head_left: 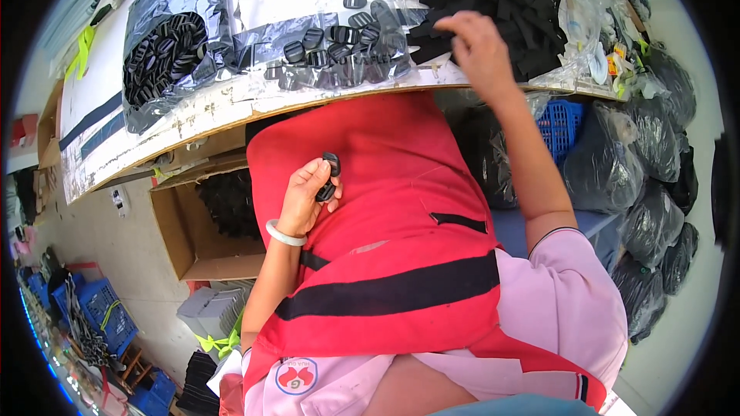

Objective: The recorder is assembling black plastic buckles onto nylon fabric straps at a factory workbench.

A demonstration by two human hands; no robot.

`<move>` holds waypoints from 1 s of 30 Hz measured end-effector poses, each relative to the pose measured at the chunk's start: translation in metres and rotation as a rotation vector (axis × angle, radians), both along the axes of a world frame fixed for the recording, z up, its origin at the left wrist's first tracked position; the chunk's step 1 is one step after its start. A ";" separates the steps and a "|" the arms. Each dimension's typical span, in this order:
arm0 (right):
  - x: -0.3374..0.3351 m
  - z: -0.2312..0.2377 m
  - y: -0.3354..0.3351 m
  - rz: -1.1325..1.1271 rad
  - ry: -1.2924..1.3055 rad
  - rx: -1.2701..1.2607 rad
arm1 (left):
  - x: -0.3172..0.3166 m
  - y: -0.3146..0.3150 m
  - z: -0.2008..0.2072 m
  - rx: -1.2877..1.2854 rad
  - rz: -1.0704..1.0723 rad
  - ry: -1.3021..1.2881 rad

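Above my red apron (362, 185), my left hand (302, 194) is closed around black plastic strap buckles (331, 162); one shows above the fingers and another below. On the table's right part lies a heap of short black webbing pieces (528, 11). My right hand (482, 50) is over the heap's left edge, its fingers stretched to the left and apart, with nothing visible in them. Left of it, several black buckles (339, 50) are scattered on a clear plastic bag. A second clear bag (142, 119) farther left is filled with similar buckles (166, 58).
The worn white table edge (270, 108) crosses in front of me. Under it stands an open cardboard box (173, 223) with black items inside. To the right are a blue plastic basket (563, 125) and stacked, filled plastic bags (605, 158). Blue crates (108, 312) stand at the lower left.
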State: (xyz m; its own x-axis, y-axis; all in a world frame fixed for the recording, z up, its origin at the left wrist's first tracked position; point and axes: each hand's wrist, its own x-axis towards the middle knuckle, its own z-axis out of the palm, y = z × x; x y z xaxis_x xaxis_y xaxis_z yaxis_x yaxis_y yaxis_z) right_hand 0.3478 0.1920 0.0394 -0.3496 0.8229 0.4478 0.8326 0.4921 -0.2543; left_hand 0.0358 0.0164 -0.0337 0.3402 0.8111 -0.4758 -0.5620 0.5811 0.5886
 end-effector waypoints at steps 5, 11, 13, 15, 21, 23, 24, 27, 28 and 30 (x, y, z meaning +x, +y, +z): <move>0.060 -0.008 0.058 -0.098 -0.300 0.247 | -0.002 -0.002 -0.007 0.041 -0.108 0.075; 0.014 0.031 0.039 0.113 0.081 0.394 | -0.001 0.001 0.002 0.038 -0.045 -0.060; -0.020 0.041 0.008 0.098 0.367 0.267 | 0.000 0.004 0.012 -0.011 -0.033 -0.095; -0.057 0.047 -0.035 0.046 0.654 -0.306 | -0.004 0.005 0.017 0.021 -0.095 -0.329; -0.108 -0.006 -0.095 0.561 0.745 -1.087 | 0.005 0.008 0.022 -0.052 -0.197 -0.742; -0.115 -0.003 -0.098 0.599 0.720 -1.201 | 0.003 0.004 0.020 -0.027 -0.259 -0.791; -0.118 -0.003 -0.100 0.564 0.749 -1.215 | 0.001 -0.001 0.017 -0.040 -0.234 -0.764; -0.120 -0.003 -0.100 0.433 0.708 -1.244 | 0.002 -0.005 0.034 -0.025 -0.062 -0.247; -0.122 -0.001 -0.099 0.396 0.684 -1.258 | -0.001 -0.007 0.028 0.061 -0.039 -0.168; -0.124 -0.004 -0.100 0.387 0.657 -1.236 | -0.006 -0.007 0.025 0.017 -0.033 -0.275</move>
State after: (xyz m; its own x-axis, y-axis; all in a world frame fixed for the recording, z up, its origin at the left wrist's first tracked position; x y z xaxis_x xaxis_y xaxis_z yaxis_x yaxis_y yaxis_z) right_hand 0.2235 0.0924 0.0355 -0.6504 0.6978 -0.3000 0.2692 -0.1575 -0.9501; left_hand 0.0298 0.0093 -0.0089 0.4814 0.8042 -0.3486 -0.6828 0.5934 0.4262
